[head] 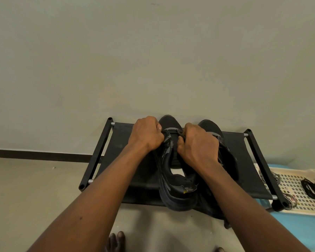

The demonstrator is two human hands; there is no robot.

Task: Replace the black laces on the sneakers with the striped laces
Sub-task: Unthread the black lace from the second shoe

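Note:
Two black sneakers stand side by side on a low black fabric rack (135,171), toes toward the wall. On the left sneaker (173,180), my left hand (145,135) grips the left eyelet edge near the toe, and my right hand (196,142) grips the right eyelet edge. Its tongue lies bare between my hands; no lace shows there. The right sneaker (210,125) is mostly hidden behind my right arm. Striped black-and-white laces (290,200) and a bundle of black laces (310,188) lie in a tray at the right.
The white perforated tray (298,206) sits on a blue surface (298,231) right of the rack. The rack stands against a plain wall with a dark skirting board (40,154). My toes (115,240) show at the bottom edge on the beige floor.

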